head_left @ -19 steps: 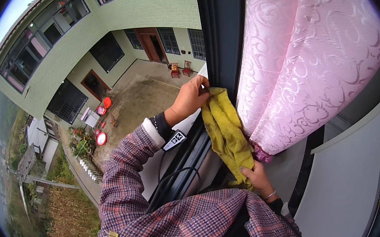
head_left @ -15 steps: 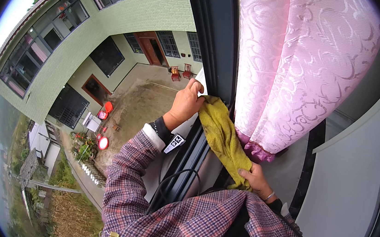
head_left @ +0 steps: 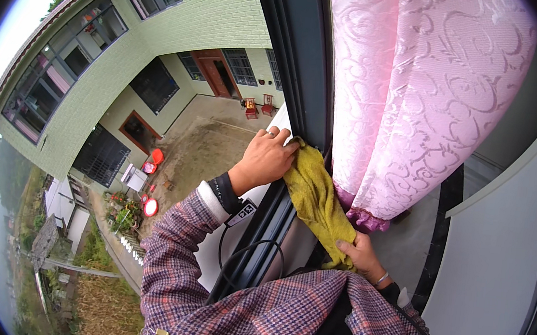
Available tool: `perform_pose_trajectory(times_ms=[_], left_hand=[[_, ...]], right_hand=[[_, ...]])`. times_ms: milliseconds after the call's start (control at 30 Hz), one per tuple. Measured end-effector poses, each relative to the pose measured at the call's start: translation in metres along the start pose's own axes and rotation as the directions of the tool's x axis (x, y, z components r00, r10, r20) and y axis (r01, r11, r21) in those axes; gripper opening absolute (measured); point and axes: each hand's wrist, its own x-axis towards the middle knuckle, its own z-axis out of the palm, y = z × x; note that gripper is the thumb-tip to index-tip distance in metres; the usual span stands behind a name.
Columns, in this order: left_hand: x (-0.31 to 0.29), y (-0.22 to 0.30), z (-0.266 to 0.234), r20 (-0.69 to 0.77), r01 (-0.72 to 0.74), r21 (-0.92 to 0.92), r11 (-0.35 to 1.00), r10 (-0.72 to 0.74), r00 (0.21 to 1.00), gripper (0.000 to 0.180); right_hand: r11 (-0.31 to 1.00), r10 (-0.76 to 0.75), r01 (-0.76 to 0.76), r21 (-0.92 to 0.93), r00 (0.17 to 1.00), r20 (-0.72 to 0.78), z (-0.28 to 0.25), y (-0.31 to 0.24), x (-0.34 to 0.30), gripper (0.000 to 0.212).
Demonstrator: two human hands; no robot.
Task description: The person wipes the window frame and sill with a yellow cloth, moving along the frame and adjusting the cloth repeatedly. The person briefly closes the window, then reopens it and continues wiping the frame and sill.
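A yellow-green cloth (head_left: 319,199) stretches slantwise between my hands over the dark metal window frame (head_left: 269,223). My left hand (head_left: 266,157), a ring on one finger, is at the outer side of the frame's lower corner with its fingers curled on the cloth's upper end. Lower down, on the room side, my right hand (head_left: 364,256) grips the other end, its thumb lying on top of the cloth. A small dark device with a pale label (head_left: 242,213) sits by my left wrist, and a black cable (head_left: 243,256) loops over the window track.
Right beside the cloth hangs a pink patterned curtain (head_left: 419,105) gathered at its purple ruffle (head_left: 368,218). Outside, far below, lies a courtyard (head_left: 203,131) with red chairs (head_left: 258,105) and basins (head_left: 150,207). A white panel (head_left: 493,269) stands at the right.
My left hand has shifted slightly down and right, its fingers lower over the cloth's upper end. The right hand stays almost in place. The whole view has tilted a little.
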Motion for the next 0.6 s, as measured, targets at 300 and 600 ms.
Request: perform_pose_trajectory(times_ms=[300,600], left_hand=[[0.015,0.002,0.002,0.39,0.15,0.016,0.989,-0.144,0.909,0.047],[0.028,0.0,0.014,0.465,0.115,0.017,0.993,-0.11,0.879,0.046]], right_hand=[[0.995,-0.008,0.014,-0.1,0.998,0.062,-0.001,-0.018,0.0,0.038],[0.984,-0.013,0.031,-0.173,0.994,0.107,0.001,-0.026,0.005,0.037]])
